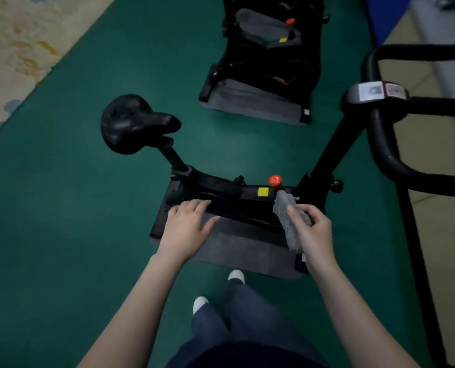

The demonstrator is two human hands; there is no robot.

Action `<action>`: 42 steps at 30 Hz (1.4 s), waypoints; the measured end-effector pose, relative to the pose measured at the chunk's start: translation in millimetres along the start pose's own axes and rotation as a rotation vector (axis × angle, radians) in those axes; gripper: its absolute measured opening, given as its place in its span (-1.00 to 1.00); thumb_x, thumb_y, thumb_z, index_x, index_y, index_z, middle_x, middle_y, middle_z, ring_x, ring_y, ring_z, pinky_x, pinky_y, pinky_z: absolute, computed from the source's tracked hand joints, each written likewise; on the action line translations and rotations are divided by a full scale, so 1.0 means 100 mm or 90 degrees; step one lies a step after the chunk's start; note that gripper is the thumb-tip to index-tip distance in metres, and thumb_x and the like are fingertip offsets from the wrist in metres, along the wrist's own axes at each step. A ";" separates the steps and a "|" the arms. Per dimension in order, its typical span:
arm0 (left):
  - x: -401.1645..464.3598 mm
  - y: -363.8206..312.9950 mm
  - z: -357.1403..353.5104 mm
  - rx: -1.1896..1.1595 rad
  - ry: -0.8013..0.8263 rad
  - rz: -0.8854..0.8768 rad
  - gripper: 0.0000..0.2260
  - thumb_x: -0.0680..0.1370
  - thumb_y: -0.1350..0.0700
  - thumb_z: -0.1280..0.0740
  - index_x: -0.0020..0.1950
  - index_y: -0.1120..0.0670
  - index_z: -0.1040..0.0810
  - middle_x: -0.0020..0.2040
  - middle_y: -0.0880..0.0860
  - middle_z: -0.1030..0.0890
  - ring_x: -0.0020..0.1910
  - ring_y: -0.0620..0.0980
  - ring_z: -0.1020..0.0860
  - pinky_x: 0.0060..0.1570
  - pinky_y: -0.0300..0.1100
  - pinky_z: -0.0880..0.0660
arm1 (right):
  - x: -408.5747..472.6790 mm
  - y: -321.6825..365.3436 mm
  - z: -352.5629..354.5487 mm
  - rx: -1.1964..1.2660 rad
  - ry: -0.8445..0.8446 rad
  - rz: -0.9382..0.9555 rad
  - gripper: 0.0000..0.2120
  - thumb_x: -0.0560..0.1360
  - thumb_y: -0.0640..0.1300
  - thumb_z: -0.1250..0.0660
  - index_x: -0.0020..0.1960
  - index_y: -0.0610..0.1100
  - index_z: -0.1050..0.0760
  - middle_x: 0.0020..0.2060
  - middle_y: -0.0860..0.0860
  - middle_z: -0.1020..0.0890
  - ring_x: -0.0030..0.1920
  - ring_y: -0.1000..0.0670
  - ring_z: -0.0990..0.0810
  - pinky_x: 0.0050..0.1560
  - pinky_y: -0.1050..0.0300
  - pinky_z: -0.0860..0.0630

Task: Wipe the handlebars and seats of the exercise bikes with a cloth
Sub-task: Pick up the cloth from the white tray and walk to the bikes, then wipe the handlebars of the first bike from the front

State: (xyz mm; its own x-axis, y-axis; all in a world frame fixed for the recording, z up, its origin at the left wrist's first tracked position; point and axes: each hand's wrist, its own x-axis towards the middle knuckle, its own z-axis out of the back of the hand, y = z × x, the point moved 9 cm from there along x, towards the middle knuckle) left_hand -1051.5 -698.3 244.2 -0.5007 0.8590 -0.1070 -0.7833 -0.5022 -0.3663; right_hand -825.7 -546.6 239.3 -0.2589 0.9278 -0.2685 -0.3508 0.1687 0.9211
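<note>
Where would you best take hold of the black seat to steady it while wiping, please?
Probably grip the narrow nose of the seat, coming from the handlebar side with the free left hand. The nose tapers slim enough for fingers to wrap, while the rear is broad and rounded. The right hand holds the cloth.

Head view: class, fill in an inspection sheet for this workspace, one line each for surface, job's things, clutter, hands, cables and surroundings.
Surface: green floor, grey mat under the near bike.
Job's things: black seat; black handlebars; grey cloth; second bike behind.
Clutter: nothing seen.
Hands: left hand open, fingers spread, holding nothing; right hand grips the cloth.
Cables: nothing seen.
Surroundings: patterned carpet at far left; red knob and yellow label on the frame; white shoes below.
</note>
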 end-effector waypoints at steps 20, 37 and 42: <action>1.79 -1.14 0.18 -0.006 0.011 -0.224 -0.60 0.56 -0.08 -0.29 0.33 0.09 -0.48 0.27 0.03 -0.54 0.27 0.08 -0.46 0.22 -0.01 -0.32 | 0.91 0.42 0.21 0.099 -0.135 -0.015 -0.93 0.49 -0.04 -0.41 -0.09 -0.03 -0.57 -0.13 -0.01 -0.67 -0.07 -0.02 -0.65 0.01 -0.13 -0.59; 2.94 -2.12 0.33 -0.079 0.123 -0.615 -0.53 0.57 -0.09 -0.25 0.43 0.10 -0.38 0.36 0.04 -0.44 0.33 0.07 -0.41 0.29 -0.01 -0.32 | 0.96 0.66 0.07 0.203 -0.526 -0.108 -0.91 0.47 -0.06 -0.43 -0.05 -0.03 -0.59 -0.07 0.02 -0.68 0.03 -0.03 -0.64 0.14 -0.15 -0.54; 2.97 -2.52 0.46 -0.117 0.118 -0.744 -0.48 0.57 -0.11 -0.22 0.48 0.09 -0.30 0.44 0.06 -0.34 0.38 0.08 -0.34 0.30 0.02 -0.32 | 0.70 1.04 0.16 0.159 -0.743 -0.011 -0.94 0.46 -0.14 -0.45 -0.12 -0.01 -0.60 -0.15 0.04 -0.66 -0.07 0.00 -0.63 -0.01 0.13 -0.53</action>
State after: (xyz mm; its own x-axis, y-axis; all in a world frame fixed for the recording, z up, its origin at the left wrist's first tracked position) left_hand -1020.1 -321.0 346.7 0.5521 0.7948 0.2520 -0.6572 0.6008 -0.4552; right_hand -865.8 -459.0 321.2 0.7637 0.6453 0.0176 -0.1277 0.1243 0.9840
